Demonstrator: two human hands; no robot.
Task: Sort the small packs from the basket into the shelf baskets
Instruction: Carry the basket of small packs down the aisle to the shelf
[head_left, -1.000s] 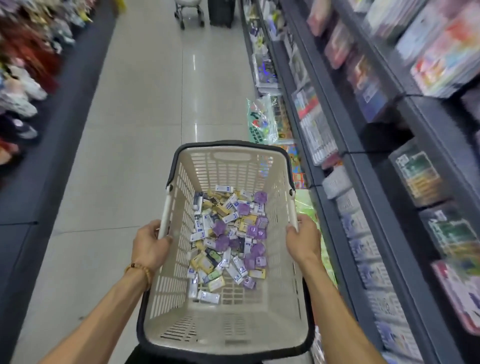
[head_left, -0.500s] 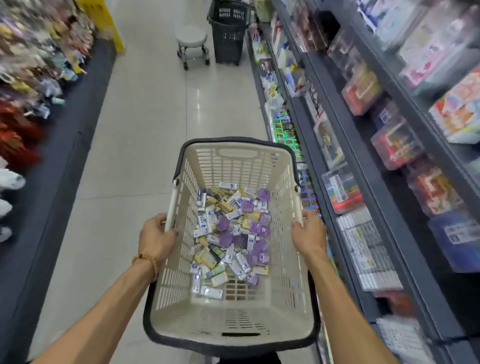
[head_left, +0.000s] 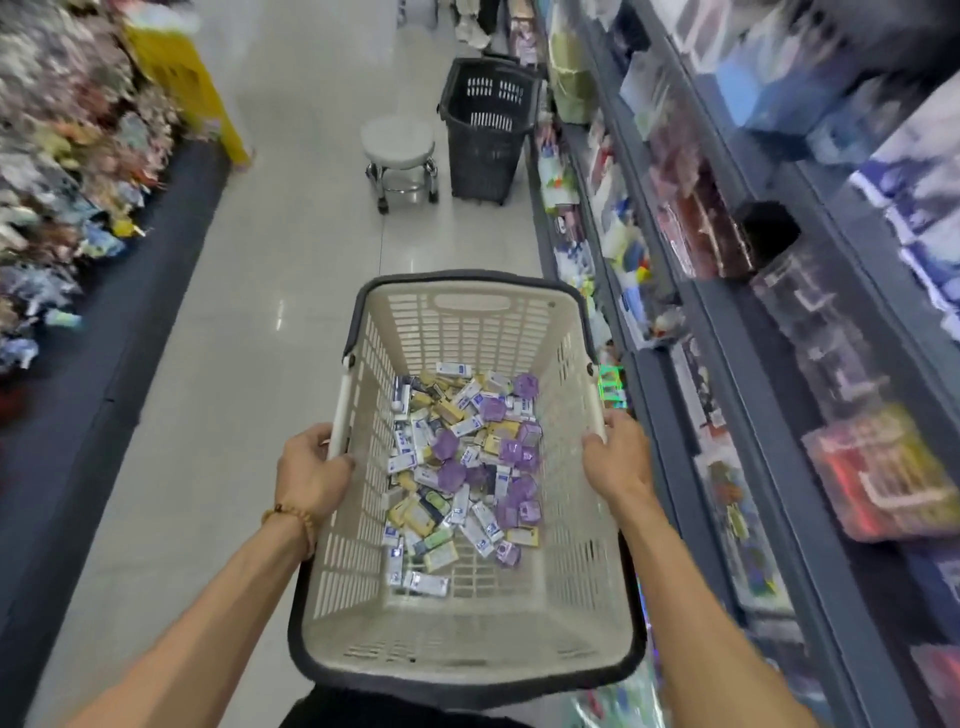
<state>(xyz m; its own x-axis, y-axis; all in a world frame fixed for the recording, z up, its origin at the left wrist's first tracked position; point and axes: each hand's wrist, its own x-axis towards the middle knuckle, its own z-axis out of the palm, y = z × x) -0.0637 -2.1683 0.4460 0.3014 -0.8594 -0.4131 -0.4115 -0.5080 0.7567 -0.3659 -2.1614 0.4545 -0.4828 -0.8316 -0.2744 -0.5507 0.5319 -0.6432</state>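
A cream slatted basket with a dark rim is held out over the aisle floor by both hands. The left hand is curled round the white side handle, and the right hand is wrapped over the opposite rim. Small packs, white, yellow and purple, lie heaped on the basket's bottom toward its far end. Blurred shelves of goods run along the right. A white stool and a black basket stand just beside each other further down the aisle.
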